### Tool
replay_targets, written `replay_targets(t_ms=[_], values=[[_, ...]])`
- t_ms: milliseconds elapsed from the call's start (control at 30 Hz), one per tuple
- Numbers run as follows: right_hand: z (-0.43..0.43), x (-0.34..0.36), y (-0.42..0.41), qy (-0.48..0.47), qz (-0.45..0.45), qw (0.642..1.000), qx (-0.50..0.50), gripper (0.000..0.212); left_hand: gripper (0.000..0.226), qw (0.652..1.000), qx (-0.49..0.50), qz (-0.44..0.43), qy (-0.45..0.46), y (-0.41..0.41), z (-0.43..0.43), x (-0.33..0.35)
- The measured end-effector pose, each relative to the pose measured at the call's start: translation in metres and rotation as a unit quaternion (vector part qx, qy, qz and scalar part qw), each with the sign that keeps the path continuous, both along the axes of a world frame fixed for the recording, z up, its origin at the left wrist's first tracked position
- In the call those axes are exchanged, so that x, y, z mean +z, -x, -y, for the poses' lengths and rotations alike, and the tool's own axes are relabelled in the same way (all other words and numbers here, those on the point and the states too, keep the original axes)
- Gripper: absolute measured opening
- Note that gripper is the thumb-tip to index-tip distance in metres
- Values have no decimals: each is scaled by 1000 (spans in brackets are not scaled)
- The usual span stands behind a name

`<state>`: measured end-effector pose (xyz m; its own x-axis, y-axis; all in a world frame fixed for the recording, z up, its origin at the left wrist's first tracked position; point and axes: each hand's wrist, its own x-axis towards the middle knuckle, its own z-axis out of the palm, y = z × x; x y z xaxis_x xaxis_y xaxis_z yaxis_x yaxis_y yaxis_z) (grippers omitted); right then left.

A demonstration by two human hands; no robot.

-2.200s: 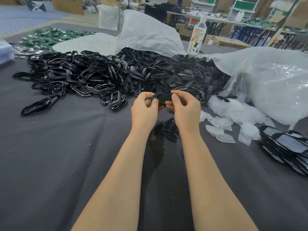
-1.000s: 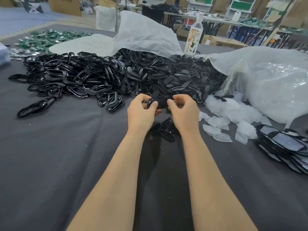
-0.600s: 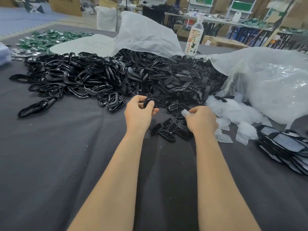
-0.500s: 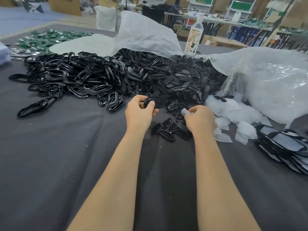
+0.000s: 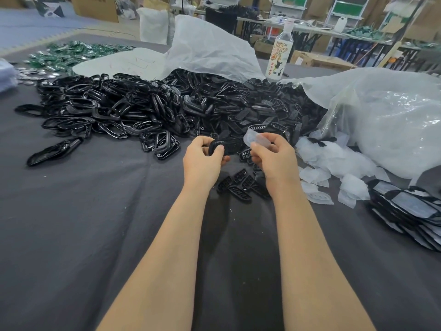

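- The table (image 5: 95, 223), covered in dark grey cloth, carried everything, and two bare forearms reached out over its near part.
- A few small black slotted pieces (image 5: 238, 187) lay on the cloth between the wrists.
- The left hand (image 5: 202, 161) had its grip closed round a black plastic shell (image 5: 218, 147), held above the table just in front of the big pile.
- The right hand (image 5: 274, 158) pinched a clear film piece (image 5: 256, 140) in its grip, just right of the shell. Whether the two touched could not be told.
- To the right lay a stack of film-covered black parts (image 5: 410, 211), with loose translucent scraps (image 5: 334, 163) beside it.
- Beyond the hands spread a pile of glossy black frames (image 5: 119, 108), its right end under a clear plastic bag (image 5: 381, 115).
- Farther off stood a bottle (image 5: 278, 58), upright, and green parts (image 5: 78, 51) lay at the far left.
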<state>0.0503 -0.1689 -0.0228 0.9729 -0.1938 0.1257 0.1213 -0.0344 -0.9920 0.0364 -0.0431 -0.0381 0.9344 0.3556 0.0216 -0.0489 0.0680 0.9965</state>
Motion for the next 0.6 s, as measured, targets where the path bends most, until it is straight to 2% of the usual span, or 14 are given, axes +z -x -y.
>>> replay_targets(t_ms=[133,433,600], values=[[-2,-1,0,-42,-14,999,15,15,9,1000,4,-2,8,0,0,1],[-4,1,2,-40,-12,998,43,17,7,1000,13,2,-2,0,-1,-1],[-5,1,1,-10,12,1000,6,11,8,1000,18,1,-2,-1,-1,-1]])
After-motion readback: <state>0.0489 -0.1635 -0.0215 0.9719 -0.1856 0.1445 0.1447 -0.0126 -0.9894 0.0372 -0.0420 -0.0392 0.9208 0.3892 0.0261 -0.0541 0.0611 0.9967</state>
